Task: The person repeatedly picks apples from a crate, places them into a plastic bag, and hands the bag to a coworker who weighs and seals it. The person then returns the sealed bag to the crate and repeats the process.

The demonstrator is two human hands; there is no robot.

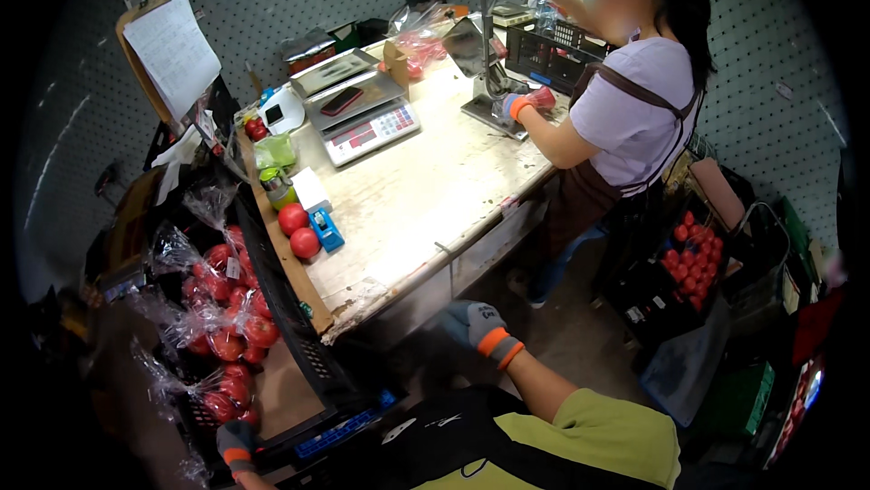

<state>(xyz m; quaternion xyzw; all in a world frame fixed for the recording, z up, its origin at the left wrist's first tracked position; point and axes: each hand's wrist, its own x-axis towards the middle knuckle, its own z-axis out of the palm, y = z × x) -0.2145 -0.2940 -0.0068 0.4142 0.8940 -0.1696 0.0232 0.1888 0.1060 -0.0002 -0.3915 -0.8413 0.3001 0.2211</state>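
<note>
My left hand (237, 441), in a grey glove with an orange cuff, is at the near end of a black crate (319, 387), against the lowest bagged tomatoes (228, 390). Its fingers are mostly hidden, so a grip cannot be made out. Several clear plastic bags of red tomatoes fill the crate's left side, their gathered tops sticking out; brown board shows on its floor. My right hand (473, 325), gloved alike, hangs off the near edge of the worktable (426, 191). Its fingers point left and are blurred; no object shows in it.
On the worktable are a weighing scale (373, 133) with a phone (342, 101) on it, a blue tape dispenser (325, 229) and two loose tomatoes (304, 242). Across it, a co-worker (625, 100) handles a red bag at a bench device (489, 82). A tomato crate (693, 259) stands right.
</note>
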